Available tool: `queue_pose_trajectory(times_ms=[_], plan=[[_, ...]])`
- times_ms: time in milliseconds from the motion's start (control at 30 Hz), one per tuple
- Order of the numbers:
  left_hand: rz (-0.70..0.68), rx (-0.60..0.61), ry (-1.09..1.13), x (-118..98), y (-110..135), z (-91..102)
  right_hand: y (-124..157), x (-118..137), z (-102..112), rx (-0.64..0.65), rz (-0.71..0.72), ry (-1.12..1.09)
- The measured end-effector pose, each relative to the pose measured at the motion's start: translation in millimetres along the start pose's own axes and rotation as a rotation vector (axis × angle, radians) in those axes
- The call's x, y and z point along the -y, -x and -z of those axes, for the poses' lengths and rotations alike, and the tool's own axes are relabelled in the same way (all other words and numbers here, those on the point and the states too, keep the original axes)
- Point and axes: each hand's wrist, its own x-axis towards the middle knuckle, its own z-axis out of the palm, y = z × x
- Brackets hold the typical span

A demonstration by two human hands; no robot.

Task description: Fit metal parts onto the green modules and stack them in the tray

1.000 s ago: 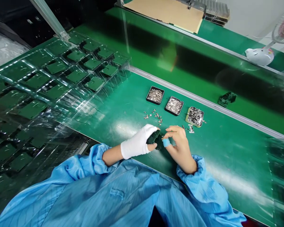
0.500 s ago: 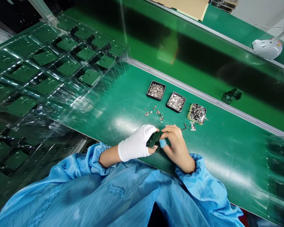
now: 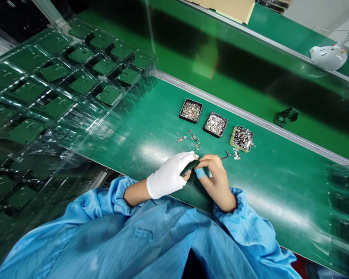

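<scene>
Small dark-green board (image 3: 191, 169) near front edge of green work surface (image 3: 279, 182), caught between my two hands. My left hand (image 3: 168, 176), white glove: fingers curled shut round board's left end, thumb beneath. My right hand (image 3: 216, 180), bare: fingertips pinched on board's right end, blue finger cot (image 3: 200, 173) pressed against it. Just beyond fingers: loose metal bits (image 3: 189, 138), bent black key (image 3: 225, 155). Farther back, row of small parts trays (image 3: 215, 124) along surface's far edge. Clear blister trays (image 3: 75, 77) of boards overhang left edge.

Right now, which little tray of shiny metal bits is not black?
The rightmost one, a pale yellow-green square plate heaped with metal bits; the other two square trays are black.
</scene>
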Motion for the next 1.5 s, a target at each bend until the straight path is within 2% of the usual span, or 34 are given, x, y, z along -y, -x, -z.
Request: queue_pose_trajectory(times_ms=[367,467,667,833,900,1033,1133,1233,1333,1500], plan=[[0.009,0.02,-0.155,-6,-7,3.2,5,5,-2,0.006,-0.015,-0.063],[-0.029,0.014,-0.174,-6,-8,4.5,4,6,-2,0.013,-0.012,-0.07],[-0.14,-0.056,-0.341,-4,-7,1.4,6,5,-4,-0.007,0.018,-0.049],[-0.11,-0.236,-0.541,-10,1,-15.8,9,-5,-12,-0.077,0.062,0.081],[-0.113,-0.267,-0.492,-9,4,-21.2,9,-7,-12,-0.072,0.073,0.116],[-0.12,-0.242,-0.287,-1,7,-21.1,4,-5,-8,-0.015,0.052,0.055],[-0.116,-0.161,-0.114,3,7,-14.6,0,-1,-6,0.012,0.014,0.041],[0.002,-0.066,0.048,2,3,-7.5,-1,2,-7,0.038,0.021,0.083],[0.147,-0.03,0.041,-1,-3,-3.2,-2,4,-9,0.082,0.024,0.115],[0.165,-0.031,-0.035,0,-8,-2.5,-4,6,-10,0.147,-0.001,0.121]])
